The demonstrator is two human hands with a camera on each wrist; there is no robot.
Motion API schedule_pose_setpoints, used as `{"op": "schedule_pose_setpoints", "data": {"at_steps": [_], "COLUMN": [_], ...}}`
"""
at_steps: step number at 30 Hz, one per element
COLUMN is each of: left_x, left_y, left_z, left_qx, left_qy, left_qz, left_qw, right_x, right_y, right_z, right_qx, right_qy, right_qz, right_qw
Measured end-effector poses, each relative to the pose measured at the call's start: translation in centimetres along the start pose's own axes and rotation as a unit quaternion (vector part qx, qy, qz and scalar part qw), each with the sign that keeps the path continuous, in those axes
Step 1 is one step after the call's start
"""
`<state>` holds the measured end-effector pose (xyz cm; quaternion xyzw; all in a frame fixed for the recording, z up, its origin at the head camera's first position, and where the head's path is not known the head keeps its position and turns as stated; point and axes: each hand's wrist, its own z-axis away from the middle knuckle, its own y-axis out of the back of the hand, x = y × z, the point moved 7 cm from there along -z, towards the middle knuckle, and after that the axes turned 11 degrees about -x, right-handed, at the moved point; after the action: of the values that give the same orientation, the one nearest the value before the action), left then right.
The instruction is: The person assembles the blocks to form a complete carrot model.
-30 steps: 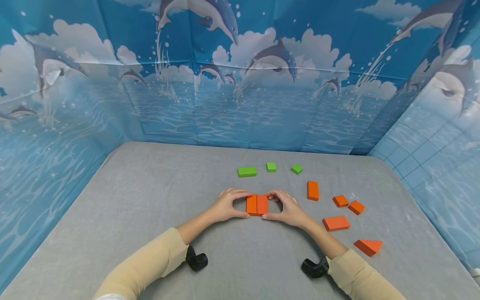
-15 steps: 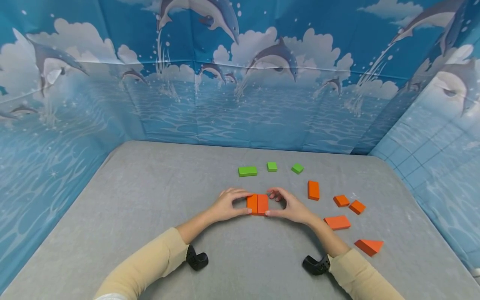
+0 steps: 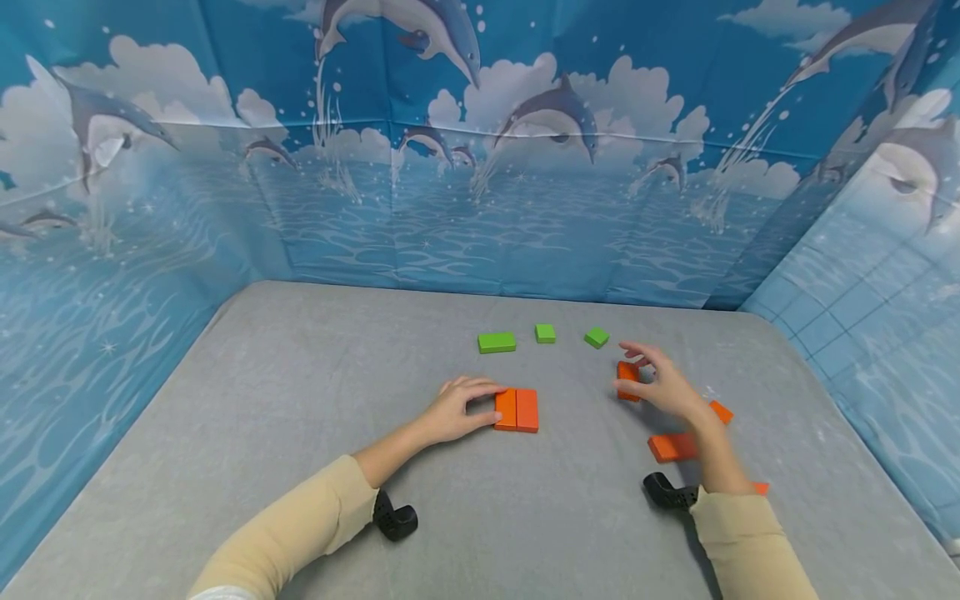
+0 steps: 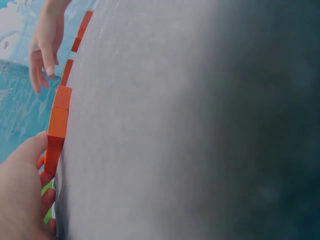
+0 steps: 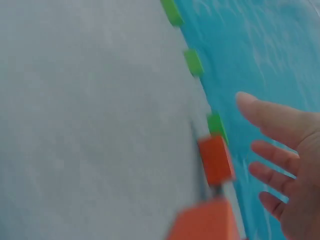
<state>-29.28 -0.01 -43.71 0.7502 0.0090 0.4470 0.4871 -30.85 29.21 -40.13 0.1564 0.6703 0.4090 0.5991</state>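
Two orange rectangular blocks lie side by side, long edges together, mid-table in the head view. My left hand (image 3: pixel 459 410) pinches the left orange block (image 3: pixel 505 409) between thumb and fingers at its near and far ends. The right orange block (image 3: pixel 527 410) is touched by neither hand. Over at the right, my right hand (image 3: pixel 663 385) hovers around another orange rectangular block (image 3: pixel 628 381), fingers spread and thumb apart, partly covering it. In the right wrist view that hand (image 5: pixel 295 155) shows a gap between its thumb and the blurred orange block (image 5: pixel 216 160).
Three green blocks, one long (image 3: pixel 497 342) and two small ones (image 3: pixel 545 333), line the back. Right of centre lie a larger orange block (image 3: pixel 671 447) and a small orange one (image 3: pixel 722 412), with an orange wedge (image 3: pixel 761 488), partly behind the right arm. Dolphin-print curtains (image 3: pixel 450 233) border the grey table.
My right hand has left the paired orange blocks and moved right and away, over to the lone orange block. The left hand stays in place at the pair.
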Motion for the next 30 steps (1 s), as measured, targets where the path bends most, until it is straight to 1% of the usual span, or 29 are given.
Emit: {"op": "schedule_pose_setpoints", "data": {"at_steps": [1,3,9,14,18,25,27,30], "left_x": [0.0,0.0,-0.1,0.0,0.1,0.0,-0.1,0.0], "left_y": [0.0,0.0,0.0,0.0,0.0,-0.1,-0.1,-0.1], "left_z": [0.0,0.1,0.0,0.1,0.1,0.0,0.0,0.1], "left_qx": [0.001,0.001,0.0,-0.003,-0.001,-0.003,-0.003,-0.003], "left_qy": [-0.001,-0.002,0.0,0.003,-0.003,-0.003,-0.003,-0.003], "left_qz": [0.0,0.001,0.005,0.005,0.003,0.004,0.006,0.008], "left_qw": [1.0,1.0,1.0,1.0,1.0,1.0,1.0,1.0], "right_x": [0.5,1.4,2.6,3.4,3.8,3.3,2.7,1.2], "right_y": [0.2,0.4,0.4,0.2,0.1,0.1,-0.1,-0.6], "right_z": [0.2,0.4,0.5,0.5,0.5,0.5,0.5,0.5], "right_qx": [-0.008,-0.017,-0.042,-0.06,-0.069,-0.069,-0.071,-0.078], "right_qy": [-0.013,-0.026,-0.02,-0.038,-0.049,-0.041,-0.037,-0.02], "right_qz": [-0.002,0.001,0.003,0.006,0.014,0.021,0.02,0.013], "right_qw": [0.9999,0.9995,0.9989,0.9974,0.9963,0.9965,0.9966,0.9966]}}
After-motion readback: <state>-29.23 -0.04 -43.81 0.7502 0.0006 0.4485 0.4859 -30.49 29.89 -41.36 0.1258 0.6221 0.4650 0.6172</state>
